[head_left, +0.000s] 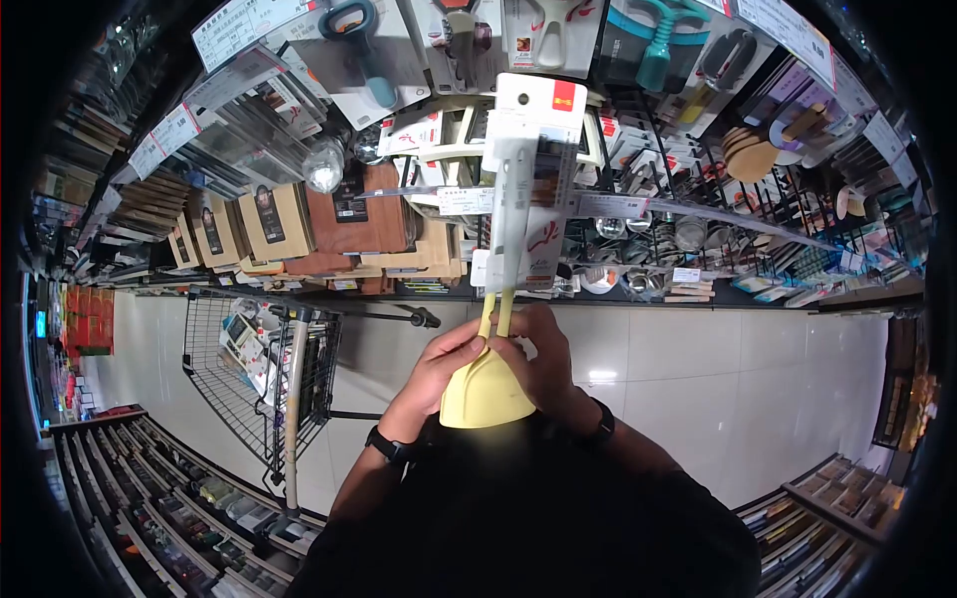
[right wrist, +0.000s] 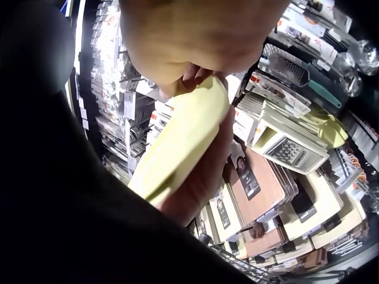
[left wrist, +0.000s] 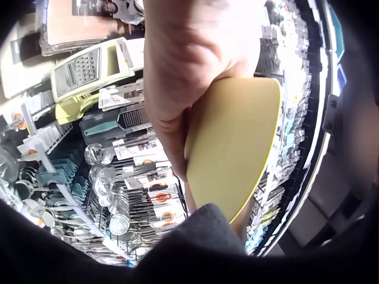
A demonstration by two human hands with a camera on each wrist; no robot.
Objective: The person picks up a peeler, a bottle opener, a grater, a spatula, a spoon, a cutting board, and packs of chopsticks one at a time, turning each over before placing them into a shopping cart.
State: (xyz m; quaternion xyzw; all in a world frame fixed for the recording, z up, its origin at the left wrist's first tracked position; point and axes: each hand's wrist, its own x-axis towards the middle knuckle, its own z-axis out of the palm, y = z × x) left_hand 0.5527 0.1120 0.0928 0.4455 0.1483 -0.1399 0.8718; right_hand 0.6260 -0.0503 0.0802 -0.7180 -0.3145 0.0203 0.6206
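Note:
A pale yellow tongs-like kitchen tool [head_left: 486, 397] is held in front of the chest, its broad flared end towards the body. Two slim yellow arms run up from it into a pale handle on a white packaging card [head_left: 543, 100]. My left hand [head_left: 446, 361] pinches the left arm of the tool just above the flare. On the other side, my right hand [head_left: 544, 361] grips it with curled fingers. In the left wrist view the flat yellow blade [left wrist: 237, 136] shows its smooth face. The right wrist view shows the folded yellow side [right wrist: 192, 130], partly covered by fingers.
Ahead stands a shelf of packaged kitchen tools, with cutting boards [head_left: 269, 224] to the left and graters [right wrist: 293, 152] near them. A shopping cart [head_left: 299, 399] with goods inside is at the left. More shelving [head_left: 150, 498] lies behind, over a tiled floor [head_left: 678, 349].

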